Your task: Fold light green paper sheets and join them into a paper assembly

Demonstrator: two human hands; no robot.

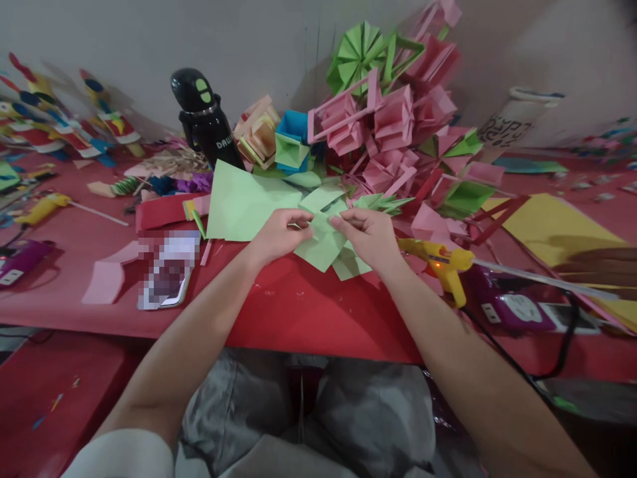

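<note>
Over the red-covered table, a light green paper piece (321, 244) is between my two hands. My left hand (283, 234) has its thumb and fingers closed at the paper's left edge. On the other side my right hand (367, 236) pinches the same piece near its upper right. Another green paper piece (351, 264) lies beneath it, towards my right hand. A large light green sheet (246, 206) is behind my left hand. Folded green paper with pointed ends (381, 203) sits just behind my right hand.
A yellow glue gun (445, 260) rests right of my right forearm, by a purple box (517, 307). Pink folded paper pieces (393, 119) pile up behind, beside a black bottle (206, 126). A phone (172, 272) lies left. Another person's hand (597, 265) is on yellow paper (562, 222).
</note>
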